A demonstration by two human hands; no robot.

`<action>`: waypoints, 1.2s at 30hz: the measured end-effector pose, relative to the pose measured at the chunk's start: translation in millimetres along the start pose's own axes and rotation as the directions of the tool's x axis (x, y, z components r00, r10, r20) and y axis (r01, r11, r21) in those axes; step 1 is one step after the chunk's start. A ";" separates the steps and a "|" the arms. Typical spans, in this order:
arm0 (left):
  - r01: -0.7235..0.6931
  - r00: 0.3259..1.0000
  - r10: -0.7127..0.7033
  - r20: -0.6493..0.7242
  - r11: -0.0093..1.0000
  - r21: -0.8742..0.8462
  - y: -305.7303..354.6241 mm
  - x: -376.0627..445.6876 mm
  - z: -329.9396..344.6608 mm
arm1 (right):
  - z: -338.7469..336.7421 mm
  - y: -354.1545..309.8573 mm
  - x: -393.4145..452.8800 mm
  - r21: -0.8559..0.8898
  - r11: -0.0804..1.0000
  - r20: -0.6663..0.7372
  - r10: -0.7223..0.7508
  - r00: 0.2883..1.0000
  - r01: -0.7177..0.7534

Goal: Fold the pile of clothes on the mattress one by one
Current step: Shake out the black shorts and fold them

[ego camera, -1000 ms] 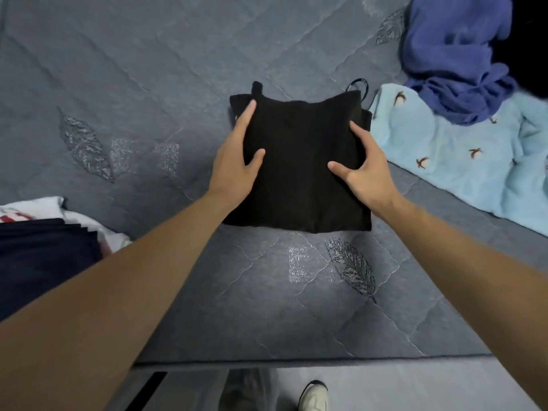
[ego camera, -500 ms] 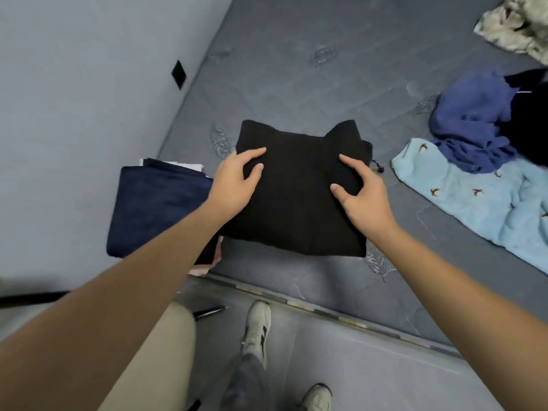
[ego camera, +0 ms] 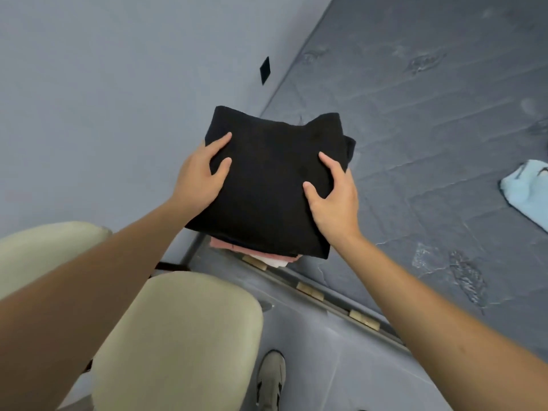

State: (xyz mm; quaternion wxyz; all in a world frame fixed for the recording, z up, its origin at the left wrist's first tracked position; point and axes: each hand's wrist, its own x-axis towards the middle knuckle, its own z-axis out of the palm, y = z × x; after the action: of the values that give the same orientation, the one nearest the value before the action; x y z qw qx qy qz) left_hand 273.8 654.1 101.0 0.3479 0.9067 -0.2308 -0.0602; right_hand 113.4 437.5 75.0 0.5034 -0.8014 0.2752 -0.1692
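The grey quilted mattress had only a light blue printed garment in view at its right. The folded black fabric square, half a second earlier on open mattress, now sat on the pink and white folded stack at the corner. The left hand and right hand gripped its sides; this piece looked finished.

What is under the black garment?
Under the black garment, a pink fold and a white fold stick out at the near edge. Anything else beneath is covered. Both hands, left and right, grip it.
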 end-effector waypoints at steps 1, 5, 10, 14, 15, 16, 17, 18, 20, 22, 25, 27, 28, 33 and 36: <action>0.020 1.000 -0.021 0.012 0.999 0.032 -19.9 4.1 8.1 | 13.5 11.4 4.6 -0.043 0.999 0.035 0.019 0.999 -0.017; 0.211 0.952 -0.280 0.123 0.894 0.395 -72.8 10.7 43.1 | 59.2 51.7 7.3 -0.494 0.866 0.145 0.170 0.975 -0.078; -0.205 0.978 0.186 0.093 0.785 0.585 -67.8 -1.7 75.3 | 95.5 53.7 4.2 -0.561 0.776 0.184 -0.221 0.958 0.287; -0.308 0.951 0.233 0.202 0.755 0.579 -84.8 7.2 107.5 | 131.4 61.1 20.5 -0.588 0.721 0.318 -0.209 0.925 0.366; -0.295 0.955 0.221 0.197 0.765 0.573 -95.7 8.8 112.3 | 138.9 67.0 25.3 -0.606 0.710 0.320 -0.194 0.927 0.358; -0.284 0.959 0.218 0.183 0.773 0.567 -107.9 9.7 115.9 | 146.0 73.9 29.3 -0.622 0.698 0.317 -0.189 0.929 0.354; -0.275 0.961 0.221 0.164 0.782 0.559 -120.7 10.3 118.9 | 153.5 81.7 32.2 -0.635 0.684 0.313 -0.197 0.929 0.359; -0.265 0.964 0.220 0.148 0.795 0.547 -132.6 10.3 122.2 | 161.4 89.6 33.3 -0.648 0.667 0.309 -0.211 0.927 0.368; -0.249 0.968 0.217 0.123 0.822 0.511 -152.2 10.3 132.0 | 178.1 104.6 32.4 -0.665 0.642 0.295 -0.243 0.924 0.381; -0.252 0.967 0.234 0.098 0.843 0.476 -167.0 11.8 143.5 | 193.8 119.1 32.3 -0.680 0.627 0.264 -0.272 0.925 0.379; -0.259 0.965 0.253 0.074 0.858 0.443 -182.4 14.5 153.2 | 206.9 135.0 34.9 -0.693 0.607 0.234 -0.320 0.918 0.388; -0.260 0.964 0.258 0.066 0.857 0.445 -183.7 15.1 154.0 | 207.6 136.4 35.0 -0.691 0.612 0.219 -0.332 0.918 0.386; -0.261 0.964 0.258 0.070 0.854 0.449 -179.9 15.5 152.7 | 204.9 133.9 34.4 -0.692 0.615 0.217 -0.322 0.922 0.378; -0.244 0.970 0.202 0.136 0.793 0.559 -142.5 9.7 126.5 | 174.5 96.9 23.2 -0.704 0.630 0.279 -0.181 0.943 0.329; -0.227 0.973 0.151 0.175 0.771 0.596 -103.1 -11.5 101.6 | 128.4 68.9 5.3 -0.706 0.646 0.282 -0.121 0.952 0.291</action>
State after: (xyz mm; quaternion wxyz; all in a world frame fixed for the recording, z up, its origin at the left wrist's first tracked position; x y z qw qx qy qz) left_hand 275.0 665.3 -43.8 0.0259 0.9373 -0.3477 -0.0002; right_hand 169.3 502.3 -43.0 0.1385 -0.9752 0.1719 -0.0143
